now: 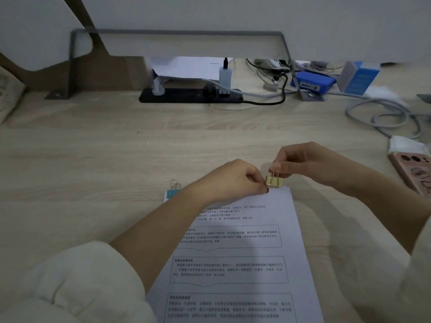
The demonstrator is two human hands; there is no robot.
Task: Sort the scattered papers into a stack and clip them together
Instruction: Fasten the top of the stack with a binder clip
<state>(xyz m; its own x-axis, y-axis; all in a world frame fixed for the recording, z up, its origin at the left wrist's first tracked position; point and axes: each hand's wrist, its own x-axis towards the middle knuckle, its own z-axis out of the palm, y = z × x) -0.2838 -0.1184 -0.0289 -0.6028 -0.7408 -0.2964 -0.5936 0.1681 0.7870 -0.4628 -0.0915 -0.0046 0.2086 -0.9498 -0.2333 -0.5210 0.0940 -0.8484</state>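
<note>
A stack of printed white papers [235, 257] lies on the wooden desk in front of me, its top edge pointing away. A teal binder clip [172, 191] sits on the stack's top left corner. At the top right corner, my right hand [303, 163] pinches the wire handles of a yellow binder clip [274, 182], which sits at the paper's top edge. My left hand [235, 180] pinches the paper's top edge just left of that clip, fingertips touching the clip's side.
A black power strip [190, 95] with plugs lies at the back of the desk [93, 148]. Grey cables [382, 113], a blue box [313, 81] and a blue carton [359, 80] crowd the back right. A pink phone [412, 170] and a white tissue [405, 144] lie at the right edge.
</note>
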